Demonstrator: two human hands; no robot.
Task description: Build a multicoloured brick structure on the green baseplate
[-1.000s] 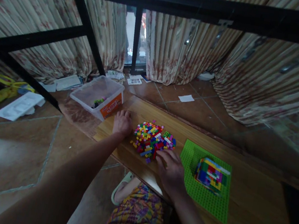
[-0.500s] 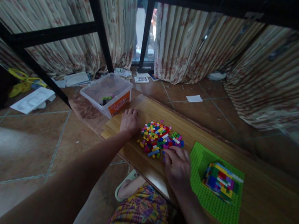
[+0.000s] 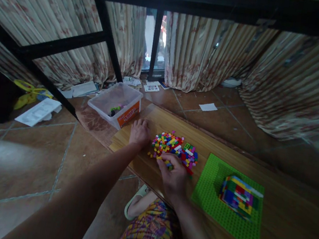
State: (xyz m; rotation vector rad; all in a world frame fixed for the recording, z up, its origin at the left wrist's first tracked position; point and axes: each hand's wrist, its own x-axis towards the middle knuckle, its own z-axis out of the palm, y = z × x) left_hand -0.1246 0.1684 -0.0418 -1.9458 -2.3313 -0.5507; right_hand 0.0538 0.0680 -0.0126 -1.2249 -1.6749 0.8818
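Observation:
A pile of small, many-coloured toy building bricks [image 3: 166, 140] lies on the wooden bench top. My right hand [image 3: 173, 174] reaches over the near edge of the pile, thumb and forefinger brought close together among the bricks. Something yellow shows at those fingertips, too small to tell whether it is gripped. At the bench's left end my left hand [image 3: 140, 133] rests palm down with fingers out, holding nothing, beside the pile. A green studded baseplate [image 3: 214, 176] lies to the right, bearing a block built of coloured bricks [image 3: 238, 196].
A clear plastic box [image 3: 113, 104] with an orange label and a few pieces inside stands beyond the bench's left end. Papers [image 3: 208, 107] lie on the tiled floor. Dark metal bars [image 3: 108, 42] and curtains [image 3: 194, 52] stand behind. A white tray [image 3: 38, 111] is at the left.
My right hand has moved left along the near side of the brick pile. My left hand has stayed at the bench's end. The view has shifted slightly.

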